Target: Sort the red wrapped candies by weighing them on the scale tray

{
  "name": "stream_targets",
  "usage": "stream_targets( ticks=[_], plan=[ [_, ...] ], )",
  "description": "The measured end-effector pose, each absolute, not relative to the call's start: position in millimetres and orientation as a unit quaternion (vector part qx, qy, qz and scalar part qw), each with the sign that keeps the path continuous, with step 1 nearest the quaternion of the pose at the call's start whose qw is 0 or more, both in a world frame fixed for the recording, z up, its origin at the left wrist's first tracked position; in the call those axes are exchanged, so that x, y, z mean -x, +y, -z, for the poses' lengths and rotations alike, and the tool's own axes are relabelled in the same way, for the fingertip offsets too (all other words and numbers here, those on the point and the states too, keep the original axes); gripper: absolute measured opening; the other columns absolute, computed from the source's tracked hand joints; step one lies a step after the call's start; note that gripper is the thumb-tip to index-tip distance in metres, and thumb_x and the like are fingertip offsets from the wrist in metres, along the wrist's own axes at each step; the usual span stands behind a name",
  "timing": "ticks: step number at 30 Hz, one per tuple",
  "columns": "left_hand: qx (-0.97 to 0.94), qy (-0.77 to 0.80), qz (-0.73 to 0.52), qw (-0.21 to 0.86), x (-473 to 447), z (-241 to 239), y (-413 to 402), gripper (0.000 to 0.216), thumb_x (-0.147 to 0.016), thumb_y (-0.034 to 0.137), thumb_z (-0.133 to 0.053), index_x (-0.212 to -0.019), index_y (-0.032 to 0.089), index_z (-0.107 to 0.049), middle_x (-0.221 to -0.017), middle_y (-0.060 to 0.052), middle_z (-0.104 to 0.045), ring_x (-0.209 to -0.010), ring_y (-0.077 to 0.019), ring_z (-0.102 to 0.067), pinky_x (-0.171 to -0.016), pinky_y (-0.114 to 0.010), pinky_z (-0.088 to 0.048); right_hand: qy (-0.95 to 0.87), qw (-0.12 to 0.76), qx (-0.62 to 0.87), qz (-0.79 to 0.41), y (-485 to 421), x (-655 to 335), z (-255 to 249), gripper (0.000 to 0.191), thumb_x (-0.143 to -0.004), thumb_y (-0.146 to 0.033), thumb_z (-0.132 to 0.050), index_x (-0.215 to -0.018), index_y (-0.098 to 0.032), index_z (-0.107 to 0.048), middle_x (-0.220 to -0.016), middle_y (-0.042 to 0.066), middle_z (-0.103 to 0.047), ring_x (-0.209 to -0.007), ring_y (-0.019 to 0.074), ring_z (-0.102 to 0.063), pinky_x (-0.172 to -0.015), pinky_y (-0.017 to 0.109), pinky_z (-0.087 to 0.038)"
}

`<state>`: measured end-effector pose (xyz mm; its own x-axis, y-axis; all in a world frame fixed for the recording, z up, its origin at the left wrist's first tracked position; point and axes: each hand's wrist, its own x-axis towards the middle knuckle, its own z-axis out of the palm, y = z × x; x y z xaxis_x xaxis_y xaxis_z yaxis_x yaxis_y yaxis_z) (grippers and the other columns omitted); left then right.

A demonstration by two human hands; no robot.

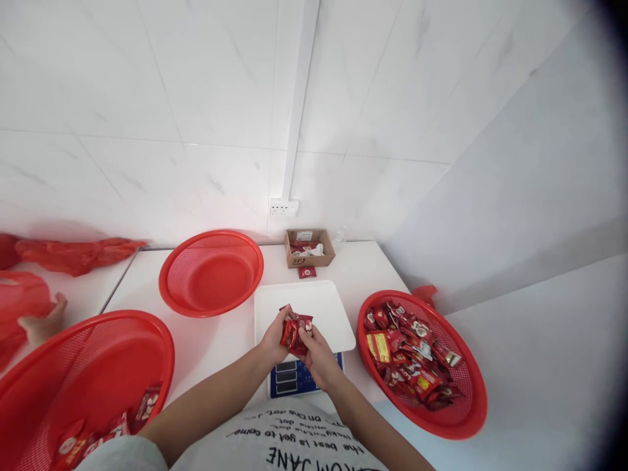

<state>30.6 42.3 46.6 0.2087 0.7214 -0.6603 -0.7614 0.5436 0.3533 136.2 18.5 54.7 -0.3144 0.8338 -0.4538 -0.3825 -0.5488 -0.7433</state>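
Several small red packets (296, 332) are bunched between my two hands, over the front of a white scale pan (321, 307). My left hand (273, 341) closes on the bunch from the left side. From the right, my right hand (318, 356) grips it with the thumb lying on top. Below my hands, the scale's blue panel (294, 378) with dark displays is partly covered by them. Right of the scale, a red basket (471, 399) holds many red packets, some with yellow or silver parts.
A red basket (210, 278) stands behind left; a larger basket (127, 327) at front left has a few packets. A cardboard box (310, 260) and one packet (307, 272) lie near the wall socket (283, 208). Another person's hand (46, 320) touches red plastic bags at far left.
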Motion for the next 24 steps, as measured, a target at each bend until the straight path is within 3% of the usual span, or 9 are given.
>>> stream_targets(
  ticks=[5, 9, 14, 19, 24],
  plan=[
    [0.088, 0.271, -0.538, 0.793, -22.7, -60.8, 37.9, 0.026, -0.085, 0.035, -0.052, -0.071, 0.015, -0.058, -0.065, -0.001, -0.064, -0.064, -0.0137, -0.064, -0.07, -0.026, -0.052, -0.274, 0.433, 0.425, -0.746, 12.0, -134.0, -61.9, 0.039, -0.074, -0.041, -0.067, -0.107, -0.025, -0.056, -0.111, 0.003, -0.065, -0.097, 0.0194, -0.061, -0.082, 0.035, -0.051],
    [0.088, 0.256, -0.502, 0.821, -13.3, -60.0, 32.6, 0.031, -0.085, 0.043, -0.052, -0.078, 0.014, -0.06, -0.07, -0.004, -0.067, -0.068, -0.0182, -0.066, -0.071, -0.033, -0.053, -0.337, 0.445, 0.435, -0.707, 10.5, -135.7, -67.3, 0.038, -0.077, -0.04, -0.062, -0.111, -0.025, -0.054, -0.119, 0.004, -0.061, -0.108, 0.022, -0.057, -0.091, 0.04, -0.047],
    [0.054, 0.298, -0.43, 0.851, -10.5, -59.0, 25.9, 0.044, -0.085, 0.053, -0.048, -0.089, 0.012, -0.062, -0.076, -0.008, -0.07, -0.068, -0.0191, -0.067, -0.069, -0.034, -0.053, -0.531, 0.393, 0.55, -0.511, 15.6, -141.1, -58.4, 0.059, -0.076, -0.032, -0.058, -0.132, -0.024, -0.041, -0.137, 0.007, -0.046, -0.131, 0.0245, -0.036, -0.11, 0.046, -0.026],
    [0.053, 0.326, -0.437, 0.836, -16.3, -60.5, 23.5, 0.022, -0.088, 0.029, -0.052, -0.084, 0.01, -0.061, -0.07, -0.009, -0.069, -0.06, -0.0157, -0.066, -0.059, -0.024, -0.053, -0.665, 0.311, 0.539, -0.414, 15.3, -141.0, -40.6, 0.067, -0.076, -0.022, -0.05, -0.14, -0.018, -0.031, -0.147, 0.01, -0.031, -0.138, 0.0242, -0.022, -0.113, 0.046, -0.017],
    [0.063, 0.348, -0.454, 0.818, -19.4, -55.7, 23.8, 0.013, -0.087, 0.016, -0.051, -0.087, 0.008, -0.061, -0.068, -0.009, -0.069, -0.059, -0.0159, -0.067, -0.058, -0.024, -0.054, -0.692, 0.276, 0.506, -0.434, 11.8, -144.0, -42.4, 0.07, -0.079, -0.027, -0.052, -0.143, -0.024, -0.025, -0.15, 0.006, -0.026, -0.14, 0.0213, -0.015, -0.114, 0.046, -0.016]
  ],
)
